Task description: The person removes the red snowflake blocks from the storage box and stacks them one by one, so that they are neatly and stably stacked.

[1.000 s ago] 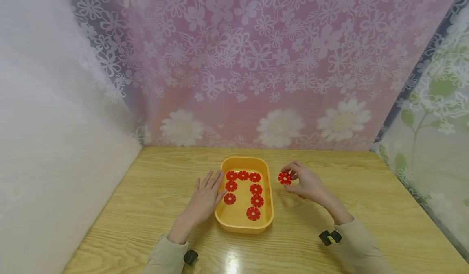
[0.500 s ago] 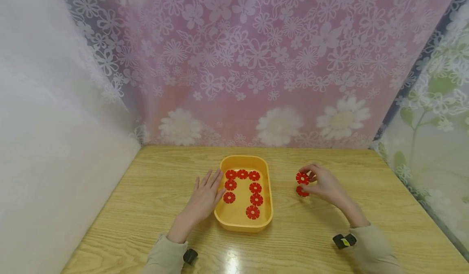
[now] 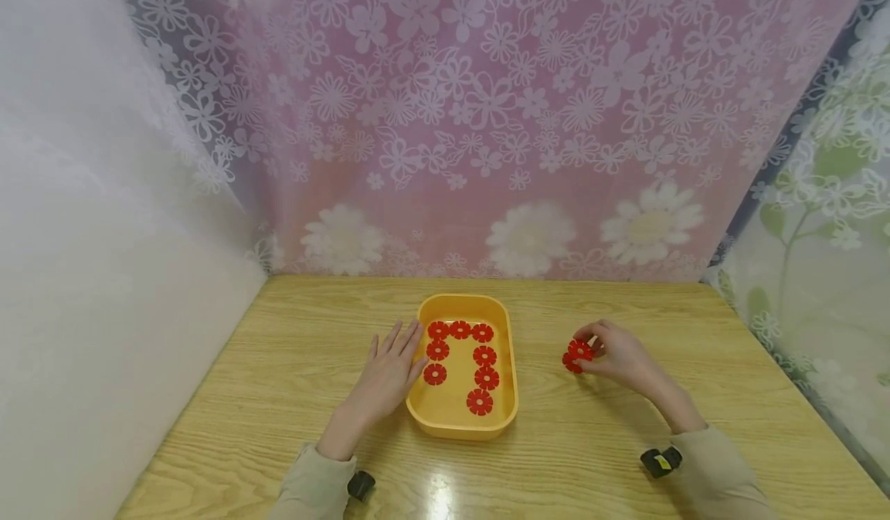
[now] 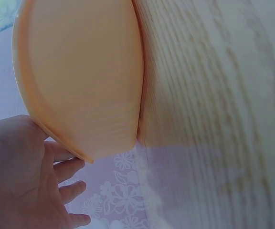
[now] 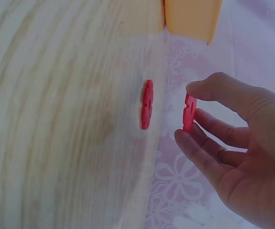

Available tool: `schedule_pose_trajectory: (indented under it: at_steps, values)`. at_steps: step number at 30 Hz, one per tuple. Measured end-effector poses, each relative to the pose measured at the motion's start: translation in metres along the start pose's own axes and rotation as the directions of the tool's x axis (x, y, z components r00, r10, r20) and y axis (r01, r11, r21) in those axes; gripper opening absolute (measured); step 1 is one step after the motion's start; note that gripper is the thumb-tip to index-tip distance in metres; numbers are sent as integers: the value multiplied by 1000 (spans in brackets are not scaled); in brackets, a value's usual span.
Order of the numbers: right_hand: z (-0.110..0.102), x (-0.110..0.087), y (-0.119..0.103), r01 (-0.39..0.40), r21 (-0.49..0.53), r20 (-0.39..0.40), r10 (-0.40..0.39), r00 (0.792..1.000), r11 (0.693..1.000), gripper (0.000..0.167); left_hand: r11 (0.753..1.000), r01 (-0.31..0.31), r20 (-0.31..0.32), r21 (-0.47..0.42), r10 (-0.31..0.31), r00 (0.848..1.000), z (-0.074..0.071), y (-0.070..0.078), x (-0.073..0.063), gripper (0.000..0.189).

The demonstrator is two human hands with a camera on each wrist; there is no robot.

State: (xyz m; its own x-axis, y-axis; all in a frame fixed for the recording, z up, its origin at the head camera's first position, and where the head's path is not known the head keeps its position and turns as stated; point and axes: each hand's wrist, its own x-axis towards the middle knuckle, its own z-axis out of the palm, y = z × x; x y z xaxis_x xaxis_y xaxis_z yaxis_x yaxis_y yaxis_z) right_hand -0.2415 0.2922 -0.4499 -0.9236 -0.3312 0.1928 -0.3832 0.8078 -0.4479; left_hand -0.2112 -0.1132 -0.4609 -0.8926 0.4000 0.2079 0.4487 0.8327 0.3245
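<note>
A yellow plastic tray [image 3: 462, 432] stands on the table and holds several red notched discs [image 3: 480, 402], laid in an arch-like row. My left hand [image 3: 385, 377] rests on the tray's left rim with fingers straight; in the left wrist view the fingers [image 4: 70, 191] extend past the rim's edge. To the right of the tray, my right hand [image 3: 619, 359] pinches one red notched disc [image 3: 581, 349] between thumb and fingertips. Beneath it a second red disc [image 5: 147, 105] lies flat on the table, and the right wrist view shows a gap between the two.
The wood-grain table [image 3: 278, 427] reaches back to a pink flowered curtain [image 3: 452, 118]. A pale wall [image 3: 125, 234] borders the left side, and a leafy printed cloth [image 3: 820, 257] borders the right. Black wrist bands [image 3: 660, 462] sit by both sleeves.
My right hand, pinching its disc, has moved right, away from the tray, and then lowered toward the disc on the table. The left hand and the tray stay put.
</note>
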Motion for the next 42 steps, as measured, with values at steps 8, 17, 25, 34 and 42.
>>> schedule_pose_trajectory:
  at_steps: [8, 17, 25, 34, 42]
  values:
    - [5, 3, 3, 5, -27, 80, -3, 997, 1000, 36, 1000, 5, 6, 9, -5, 1000, -1, 1, 1, 60]
    - [12, 7, 6, 36, -68, 117, -28, 993, 997, 33, 1000, 5, 6, 16, -5, 1000, 0, -1, 1, 60]
    - [15, 7, 7, 61, -90, 110, -51, 993, 994, 29, 1000, -3, 11, 23, 3, 1000, -1, -1, 0, 61]
    - [16, 8, 6, 79, -114, 98, -68, 993, 990, 29, 1000, 4, 6, 19, -4, 1000, -1, -2, -1, 61]
    - [13, 7, 5, 52, -82, 107, -43, 993, 995, 27, 1000, 2, 11, 25, -2, 1000, 0, -2, -1, 61]
